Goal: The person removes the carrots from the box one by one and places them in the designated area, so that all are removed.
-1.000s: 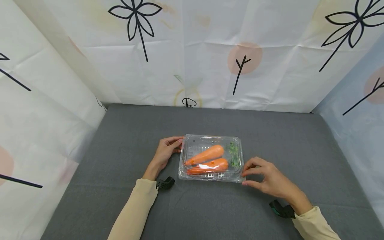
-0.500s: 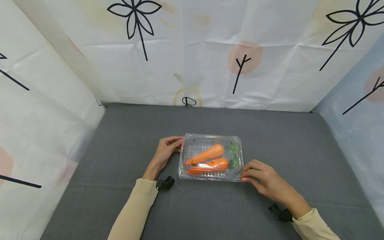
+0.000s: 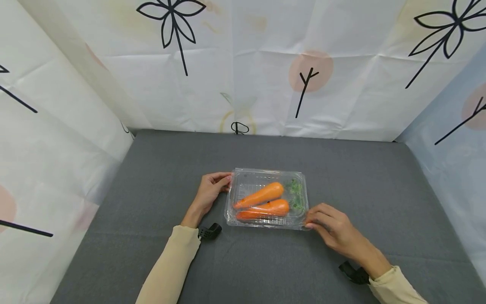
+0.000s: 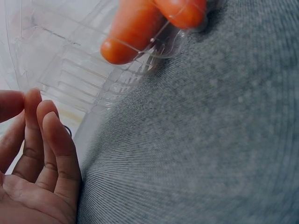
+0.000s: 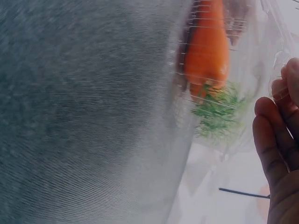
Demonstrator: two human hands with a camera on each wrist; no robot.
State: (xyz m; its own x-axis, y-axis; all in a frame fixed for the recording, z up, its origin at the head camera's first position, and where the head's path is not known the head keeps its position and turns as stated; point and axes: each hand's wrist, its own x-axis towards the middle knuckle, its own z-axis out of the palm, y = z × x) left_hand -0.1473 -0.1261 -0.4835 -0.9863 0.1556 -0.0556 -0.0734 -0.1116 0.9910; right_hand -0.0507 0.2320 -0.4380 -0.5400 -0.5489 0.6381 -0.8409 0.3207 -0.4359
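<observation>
A clear plastic clamshell container lies on the grey tabletop in the head view. Through its lid show two orange carrots and a sprig of feathery greens at the right end. My left hand pinches the container's upper left corner between thumb and index finger. At the lower right corner, my right hand pinches the plastic rim with thumb and fingertips. The left wrist view shows blurred carrot ends behind ribbed plastic. In the right wrist view, greens sit beside a carrot.
A grey cloth covers the table. Printed white sheets hang along the back and both sides. Black bands sit on both wrists, just beyond the beige sleeves.
My right hand's thumb and fingers have drawn together on the lower right corner. The bright glare on the lid has faded. The left hand stays in place.
</observation>
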